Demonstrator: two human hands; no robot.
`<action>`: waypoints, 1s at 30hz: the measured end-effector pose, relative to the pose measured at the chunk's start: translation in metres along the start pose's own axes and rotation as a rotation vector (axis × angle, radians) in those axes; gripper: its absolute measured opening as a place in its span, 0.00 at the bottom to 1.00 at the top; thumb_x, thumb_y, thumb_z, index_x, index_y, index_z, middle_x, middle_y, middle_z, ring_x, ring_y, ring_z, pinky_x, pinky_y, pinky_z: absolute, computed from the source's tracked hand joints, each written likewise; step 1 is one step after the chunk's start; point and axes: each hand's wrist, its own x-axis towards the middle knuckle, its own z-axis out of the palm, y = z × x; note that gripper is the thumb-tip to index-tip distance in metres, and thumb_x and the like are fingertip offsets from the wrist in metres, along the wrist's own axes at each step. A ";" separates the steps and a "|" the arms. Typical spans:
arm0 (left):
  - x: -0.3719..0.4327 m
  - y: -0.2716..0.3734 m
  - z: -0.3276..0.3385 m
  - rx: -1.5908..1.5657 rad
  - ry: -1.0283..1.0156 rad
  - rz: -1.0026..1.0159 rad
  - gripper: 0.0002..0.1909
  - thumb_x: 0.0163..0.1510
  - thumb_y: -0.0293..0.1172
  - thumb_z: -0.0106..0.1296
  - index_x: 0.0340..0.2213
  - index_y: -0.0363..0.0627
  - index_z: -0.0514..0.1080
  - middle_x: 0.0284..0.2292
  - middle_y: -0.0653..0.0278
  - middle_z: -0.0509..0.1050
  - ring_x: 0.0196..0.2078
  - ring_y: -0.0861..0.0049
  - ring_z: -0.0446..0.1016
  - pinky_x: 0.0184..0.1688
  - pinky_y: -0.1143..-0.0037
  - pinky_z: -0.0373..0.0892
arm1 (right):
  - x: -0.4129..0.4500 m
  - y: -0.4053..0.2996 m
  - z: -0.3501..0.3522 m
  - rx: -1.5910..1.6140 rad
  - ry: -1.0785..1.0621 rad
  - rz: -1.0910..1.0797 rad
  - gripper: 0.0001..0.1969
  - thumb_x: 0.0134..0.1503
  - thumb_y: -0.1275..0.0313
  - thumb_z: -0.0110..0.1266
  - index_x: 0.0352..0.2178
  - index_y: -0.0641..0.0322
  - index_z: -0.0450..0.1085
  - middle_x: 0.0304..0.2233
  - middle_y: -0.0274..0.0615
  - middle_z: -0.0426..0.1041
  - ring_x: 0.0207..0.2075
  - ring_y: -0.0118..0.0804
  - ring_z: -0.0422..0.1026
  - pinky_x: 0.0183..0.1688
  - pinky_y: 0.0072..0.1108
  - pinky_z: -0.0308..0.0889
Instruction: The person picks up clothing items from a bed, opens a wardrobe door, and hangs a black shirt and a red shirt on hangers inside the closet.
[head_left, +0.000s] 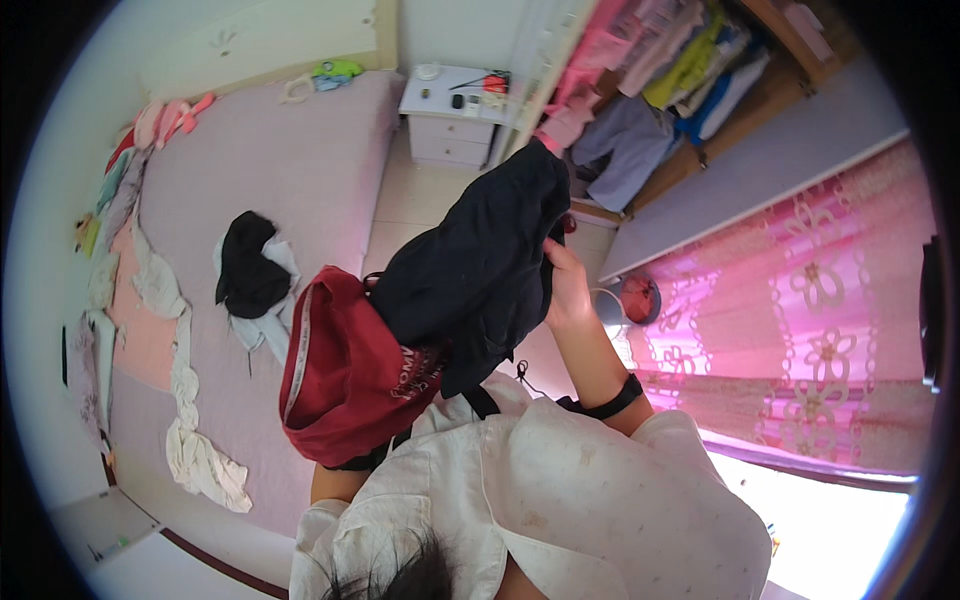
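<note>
My right hand (566, 281) grips the edge of a dark navy garment (472, 262), thumb on the near side. This cloth hangs in front of me, stretched toward the upper right. Against its lower left end bunches a red garment (345, 367) with white lettering and a pale tape inside its opening. Whether the red and navy cloth are one piece, I cannot tell. My left forearm goes under the red cloth, which hides my left hand. To the left, a black garment (253, 270) lies over a pale blue-white garment (262, 330) on the bed (300, 165).
An open wardrobe (637, 199) with hanging and folded clothes stands at the upper right. A white nightstand (450, 142) holds small items. Soft toys (161, 124) and cloths line the bed's far left side. A pink curtain (795, 315) hangs right, near a red-topped round container (640, 298).
</note>
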 end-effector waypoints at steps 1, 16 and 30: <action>0.001 -0.016 0.009 -0.015 -0.015 -0.044 0.37 0.58 0.62 0.38 0.56 0.43 0.59 0.53 0.64 0.66 0.50 0.72 0.67 0.53 0.73 0.62 | -0.005 -0.013 -0.012 0.065 -0.005 -0.020 0.21 0.62 0.68 0.36 0.54 0.70 0.59 0.51 0.51 0.67 0.51 0.48 0.68 0.57 0.35 0.61; 0.038 -0.166 0.073 1.246 -1.130 -0.683 0.34 0.55 0.47 0.53 0.56 0.39 0.57 0.49 0.53 0.68 0.53 0.68 0.66 0.52 0.73 0.64 | -0.049 -0.117 -0.125 0.522 -0.188 -0.173 0.22 0.61 0.65 0.38 0.51 0.70 0.62 0.50 0.53 0.68 0.51 0.49 0.68 0.58 0.35 0.60; 0.166 -0.189 0.187 1.428 -1.044 -0.022 0.19 0.54 0.29 0.45 0.47 0.39 0.61 0.38 0.46 0.69 0.44 0.52 0.70 0.48 0.67 0.65 | -0.002 -0.222 -0.116 0.382 0.027 -0.504 0.18 0.60 0.70 0.40 0.48 0.72 0.65 0.47 0.49 0.71 0.46 0.44 0.72 0.52 0.29 0.67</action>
